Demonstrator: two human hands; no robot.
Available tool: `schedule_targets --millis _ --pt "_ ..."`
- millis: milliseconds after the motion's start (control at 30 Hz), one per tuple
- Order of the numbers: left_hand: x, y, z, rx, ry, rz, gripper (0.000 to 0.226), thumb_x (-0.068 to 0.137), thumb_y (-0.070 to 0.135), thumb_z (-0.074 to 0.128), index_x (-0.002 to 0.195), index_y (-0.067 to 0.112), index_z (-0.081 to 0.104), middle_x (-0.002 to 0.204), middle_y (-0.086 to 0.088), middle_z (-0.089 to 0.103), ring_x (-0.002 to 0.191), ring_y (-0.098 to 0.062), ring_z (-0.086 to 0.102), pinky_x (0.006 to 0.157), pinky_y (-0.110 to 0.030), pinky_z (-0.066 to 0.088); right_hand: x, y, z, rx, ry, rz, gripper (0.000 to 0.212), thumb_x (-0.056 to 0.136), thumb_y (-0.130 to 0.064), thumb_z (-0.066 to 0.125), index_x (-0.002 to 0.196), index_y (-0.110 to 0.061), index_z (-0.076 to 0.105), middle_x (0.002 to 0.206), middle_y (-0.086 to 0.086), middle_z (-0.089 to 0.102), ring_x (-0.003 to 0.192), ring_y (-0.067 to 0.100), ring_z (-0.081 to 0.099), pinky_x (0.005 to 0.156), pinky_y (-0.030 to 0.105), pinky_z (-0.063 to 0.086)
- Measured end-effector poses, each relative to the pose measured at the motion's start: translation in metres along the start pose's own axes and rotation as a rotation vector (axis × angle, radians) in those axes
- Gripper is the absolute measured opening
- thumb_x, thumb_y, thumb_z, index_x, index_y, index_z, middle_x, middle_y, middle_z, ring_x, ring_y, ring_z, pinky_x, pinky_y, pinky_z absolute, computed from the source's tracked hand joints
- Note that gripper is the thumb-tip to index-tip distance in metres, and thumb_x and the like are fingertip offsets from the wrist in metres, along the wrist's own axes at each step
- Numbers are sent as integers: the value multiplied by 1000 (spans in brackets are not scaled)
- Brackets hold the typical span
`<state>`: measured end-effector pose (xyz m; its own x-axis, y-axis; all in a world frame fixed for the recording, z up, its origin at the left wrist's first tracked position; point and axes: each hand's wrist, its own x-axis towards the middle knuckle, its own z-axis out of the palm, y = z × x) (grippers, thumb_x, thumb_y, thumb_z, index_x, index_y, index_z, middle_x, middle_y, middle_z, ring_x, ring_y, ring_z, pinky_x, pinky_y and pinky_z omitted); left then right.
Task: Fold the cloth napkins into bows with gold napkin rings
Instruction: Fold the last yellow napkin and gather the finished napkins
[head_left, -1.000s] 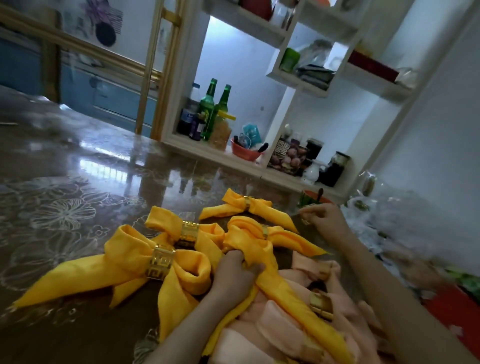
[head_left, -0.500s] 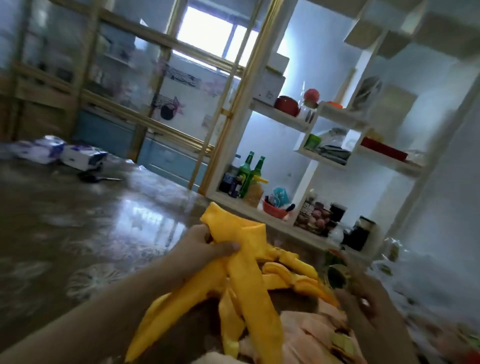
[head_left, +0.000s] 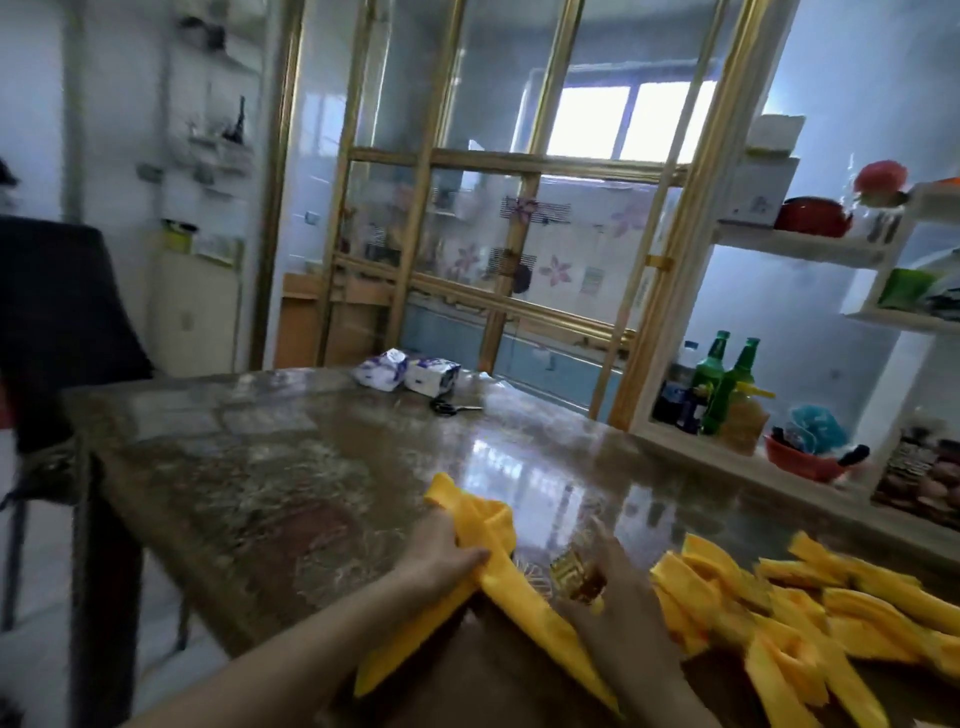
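My left hand (head_left: 441, 558) grips a folded yellow napkin (head_left: 488, 566) at its pinched middle, holding it just above the glossy brown table (head_left: 291, 467); its two tails hang down toward me. Beside it, my right hand (head_left: 618, 582) holds a gold napkin ring (head_left: 570, 567) between the fingers, close to the right tail of the napkin. A heap of finished yellow bow napkins (head_left: 789, 613) lies on the table at the lower right, blurred by motion.
Two small white-and-purple packets (head_left: 405, 371) and black scissors (head_left: 451, 408) lie at the table's far edge. A dark chair (head_left: 57, 332) stands at the left. White shelves with green bottles (head_left: 727, 384), a red bowl (head_left: 802, 460) and jars line the right side.
My view has swung left and up. The left hand carried the yellow napkin left, away from the heap of bows. The right hand has come in beside it, holding a gold ring.
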<state>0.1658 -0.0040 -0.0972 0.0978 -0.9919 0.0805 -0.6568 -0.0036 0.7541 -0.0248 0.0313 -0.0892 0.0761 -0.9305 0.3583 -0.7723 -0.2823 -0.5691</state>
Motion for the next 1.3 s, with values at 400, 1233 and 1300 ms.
schedule_targets --millis 400,1233,1300 --pt "-30 1 25 545 -247 695 48 99 29 42 145 21 33 152 2 31 143 -13 14 112 -26 1 -32 -1 4 33 -142 -18 38 82 -23 71 111 -25 47 97 -12 63 93 5 60 75 14 46" --pt "-22 1 26 -382 -472 413 12 91 8 56 101 6 61 86 1 59 79 1 56 74 -12 45 -24 10 8 43 -185 5 12 88 -13 62 96 -9 70 94 6 45 85 14 45 70 12 37" --pt "-22 2 27 -426 -448 405 13 91 10 57 104 8 60 91 -1 60 84 -3 57 76 -13 46 -24 7 9 123 -102 26 4 84 -10 66 85 -12 69 93 6 47 80 10 46 68 9 36"
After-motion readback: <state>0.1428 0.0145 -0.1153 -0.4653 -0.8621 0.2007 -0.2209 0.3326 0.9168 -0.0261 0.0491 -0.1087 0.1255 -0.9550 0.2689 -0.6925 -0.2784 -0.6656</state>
